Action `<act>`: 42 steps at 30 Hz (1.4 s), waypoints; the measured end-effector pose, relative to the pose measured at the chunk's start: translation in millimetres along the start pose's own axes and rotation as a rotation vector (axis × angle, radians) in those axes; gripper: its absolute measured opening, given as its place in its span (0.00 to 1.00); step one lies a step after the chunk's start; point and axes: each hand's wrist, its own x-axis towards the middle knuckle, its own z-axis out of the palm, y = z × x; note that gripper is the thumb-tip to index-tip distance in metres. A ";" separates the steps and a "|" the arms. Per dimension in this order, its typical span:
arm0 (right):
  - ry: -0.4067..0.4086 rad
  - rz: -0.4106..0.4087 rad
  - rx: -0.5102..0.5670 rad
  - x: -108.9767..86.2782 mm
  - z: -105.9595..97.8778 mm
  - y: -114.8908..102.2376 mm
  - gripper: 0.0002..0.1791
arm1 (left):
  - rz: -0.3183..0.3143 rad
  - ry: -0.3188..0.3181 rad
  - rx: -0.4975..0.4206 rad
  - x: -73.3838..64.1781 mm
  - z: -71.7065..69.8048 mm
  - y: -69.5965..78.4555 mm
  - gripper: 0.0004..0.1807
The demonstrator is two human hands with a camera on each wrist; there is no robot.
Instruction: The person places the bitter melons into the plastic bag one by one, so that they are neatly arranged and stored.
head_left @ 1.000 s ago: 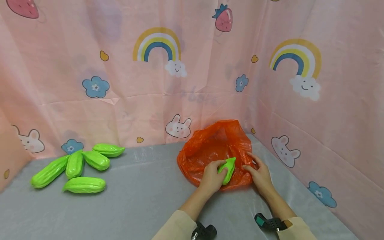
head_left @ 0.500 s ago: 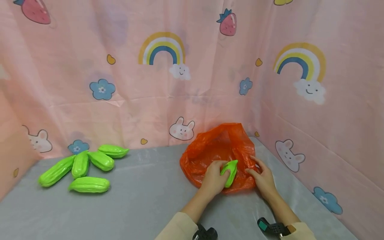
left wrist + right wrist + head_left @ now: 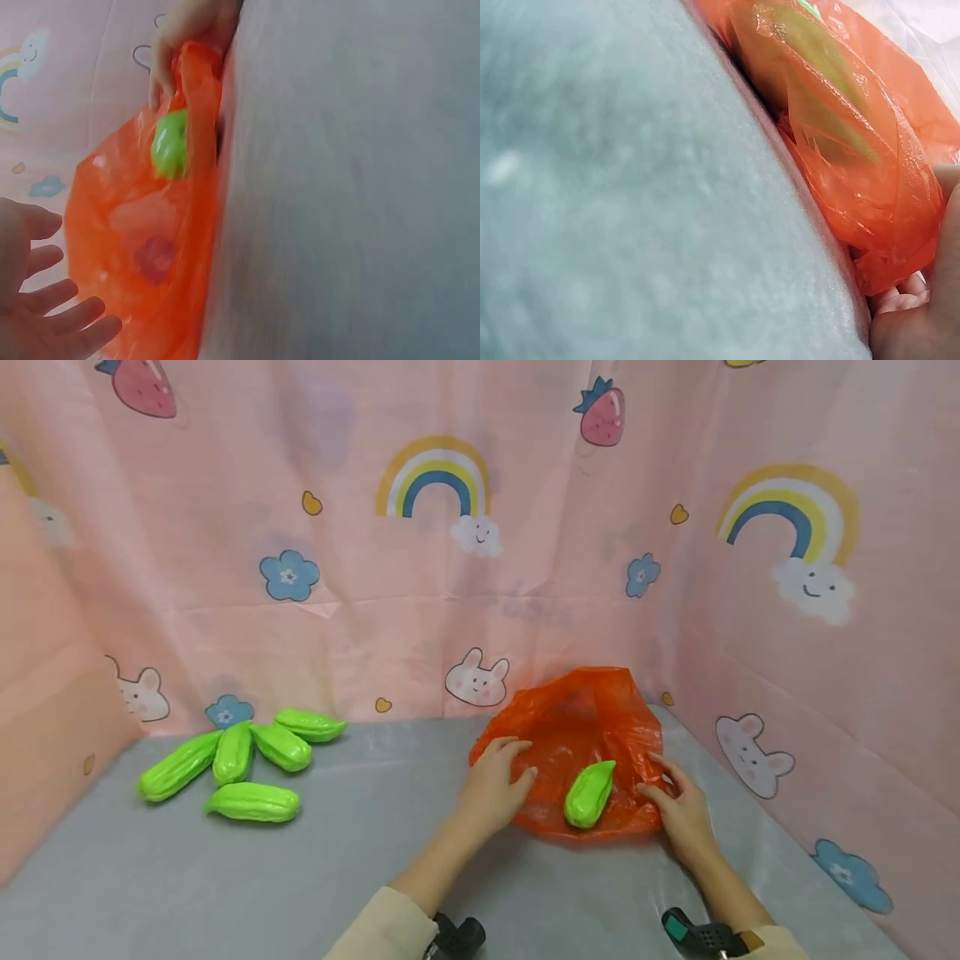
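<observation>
Left grip moved off green gourd, spread, right grip pinching orange bag, five more gourds well left

On the grey table, a thin orange-red plastic bag, wrinkled, with mouth wide open. Inside, near the front edge, a plump green vegetable, lying aslant, with pointed tip directed away.

From my remote seat I see the left hand with fingers spread, thumb apart from them; the right hand pinches, thumb opposite its fingers. The left forearm and right forearm converge behind them.
</observation>
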 end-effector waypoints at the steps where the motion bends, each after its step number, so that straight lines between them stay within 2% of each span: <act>1: 0.005 -0.004 -0.007 0.2 0.0 -0.2 0.33 | 0.009 0.001 0.008 -1.3 -5.7 -2.4 0.22; 9: -0.008 -0.008 -0.029 0.1 1.9 -1.4 0.33 | 0.049 0.024 0.080 -24.0 -53.8 -24.3 0.23; 15: -0.002 -0.019 -0.025 -0.5 1.7 -0.3 0.33 | 0.054 0.074 0.168 -44.6 -83.9 -48.2 0.24; 19: 0.001 0.003 -0.026 1.0 1.9 3.3 0.33 | 0.027 0.100 0.221 -55.3 -99.3 -67.3 0.24; 25: -0.011 0.036 -0.026 2.0 1.5 3.9 0.34 | -0.004 0.139 0.276 -64.4 -121.6 -91.3 0.25; 30: -0.016 0.053 -0.017 2.8 3.1 0.9 0.34 | -0.039 0.184 0.287 -72.0 -142.2 -103.3 0.25; 34: -0.030 0.068 -0.009 3.0 4.1 -0.9 0.34 | -0.076 0.238 0.256 -77.6 -157.5 -112.2 0.25; 37: -0.033 0.049 -0.003 2.5 3.9 -0.9 0.34 | -0.090 0.283 0.254 -80.2 -167.1 -118.2 0.25; 42: -0.006 0.021 0.008 2.3 3.0 0.8 0.33 | -0.089 0.334 0.326 -82.7 -178.4 -126.8 0.24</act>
